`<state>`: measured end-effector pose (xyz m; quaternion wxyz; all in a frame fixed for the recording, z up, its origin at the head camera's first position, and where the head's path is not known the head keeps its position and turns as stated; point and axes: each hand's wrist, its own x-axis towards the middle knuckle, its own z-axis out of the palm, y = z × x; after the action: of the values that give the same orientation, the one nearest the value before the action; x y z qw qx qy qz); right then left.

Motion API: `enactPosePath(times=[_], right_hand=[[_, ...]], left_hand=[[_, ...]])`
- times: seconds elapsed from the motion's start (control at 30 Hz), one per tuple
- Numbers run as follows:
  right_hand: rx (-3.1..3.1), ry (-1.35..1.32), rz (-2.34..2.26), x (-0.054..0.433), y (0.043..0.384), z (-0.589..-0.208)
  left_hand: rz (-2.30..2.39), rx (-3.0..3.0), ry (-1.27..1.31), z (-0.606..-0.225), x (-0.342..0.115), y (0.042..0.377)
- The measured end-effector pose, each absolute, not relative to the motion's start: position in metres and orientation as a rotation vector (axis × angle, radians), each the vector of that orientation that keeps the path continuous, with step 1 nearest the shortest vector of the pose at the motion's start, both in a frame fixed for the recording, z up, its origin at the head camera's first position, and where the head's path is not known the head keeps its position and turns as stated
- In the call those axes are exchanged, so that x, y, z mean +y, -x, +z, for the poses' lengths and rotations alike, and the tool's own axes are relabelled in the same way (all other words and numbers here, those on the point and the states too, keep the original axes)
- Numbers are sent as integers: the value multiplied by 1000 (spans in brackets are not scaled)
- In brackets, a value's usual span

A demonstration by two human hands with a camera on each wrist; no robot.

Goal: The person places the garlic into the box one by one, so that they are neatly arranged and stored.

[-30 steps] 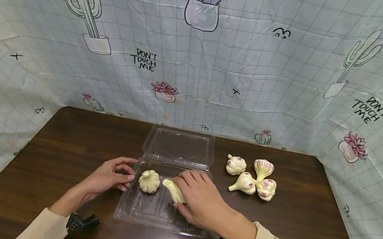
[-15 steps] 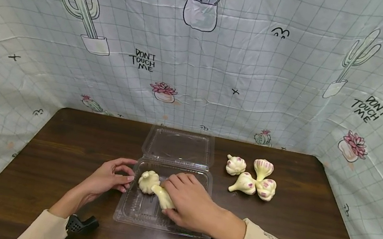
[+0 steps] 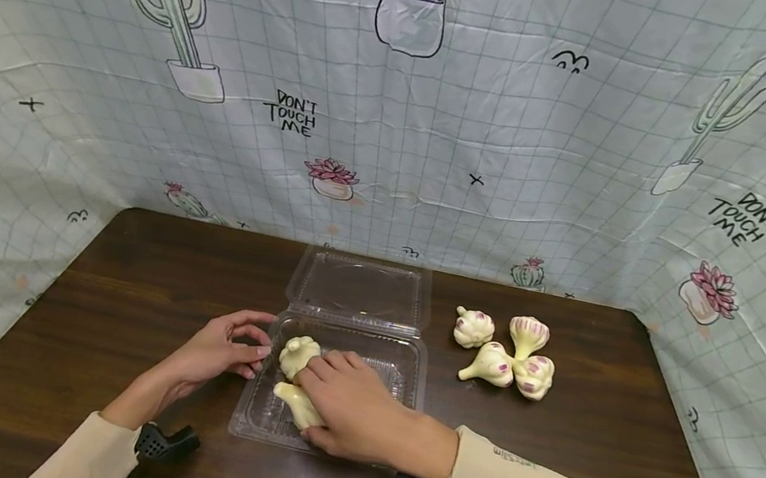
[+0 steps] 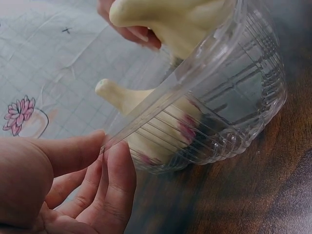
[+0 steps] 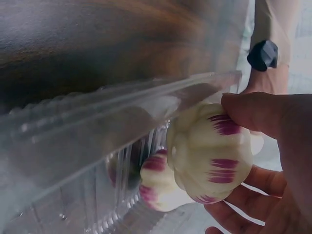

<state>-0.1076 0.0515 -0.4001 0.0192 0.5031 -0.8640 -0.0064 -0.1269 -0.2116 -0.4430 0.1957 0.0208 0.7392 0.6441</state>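
Note:
A clear plastic clamshell container (image 3: 404,395) lies with its lid (image 3: 361,286) folded back. My left hand (image 3: 220,347) pinches the container's left rim between thumb and fingers, plain in the left wrist view. Inside, at the left, sits one cream garlic bulb (image 3: 295,353) with purple streaks, its stem up. My right hand (image 3: 361,417) grips a second garlic bulb (image 5: 209,151) over the container's front left part, thumb on one side and fingers on the other. That bulb's stem points left in the head view, and the palm hides part of it.
Several more garlic bulbs (image 3: 493,364) lie grouped on the brown wooden table (image 3: 592,443), right of the container. A grey-white patterned cloth (image 3: 398,148) hangs behind the table and at its sides.
My right hand has carried its garlic bulb left and toward the container's front left, in front of the other bulb. The left hand has stayed at the rim.

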Motion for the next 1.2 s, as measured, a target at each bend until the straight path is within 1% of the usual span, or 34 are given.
enactPosePath(times=[0.77, 1.2], right_hand=[[-2666, -1569, -43, 29, 115, -411], [-2631, -1633, -81, 18, 116, -415]], left_hand=[[1821, 2054, -69, -443, -213, 128], [1817, 2051, -48, -443, -212, 128]])
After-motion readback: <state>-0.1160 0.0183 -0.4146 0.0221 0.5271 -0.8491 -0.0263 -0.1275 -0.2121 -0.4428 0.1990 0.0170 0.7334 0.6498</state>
